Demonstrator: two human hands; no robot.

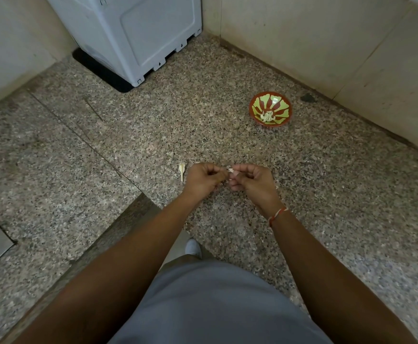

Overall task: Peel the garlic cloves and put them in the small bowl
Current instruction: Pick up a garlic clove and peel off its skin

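Both hands meet over the speckled counter [203, 115], near of the small bowl [270, 109]. The left hand [203, 178] and right hand [251, 181] pinch one garlic clove [230, 170] between curled fingers [235, 187]. Peeled cloves [267, 117] lie inside the bowl.

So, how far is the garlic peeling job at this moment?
Partly done. The small bowl already holds a little pile of peeled cloves. Now the left hand and the right hand pinch one garlic clove between them over the granite counter; it must still go into the bowl. A pale garlic stem lies beside the left hand. No other unpeeled cloves are visible.
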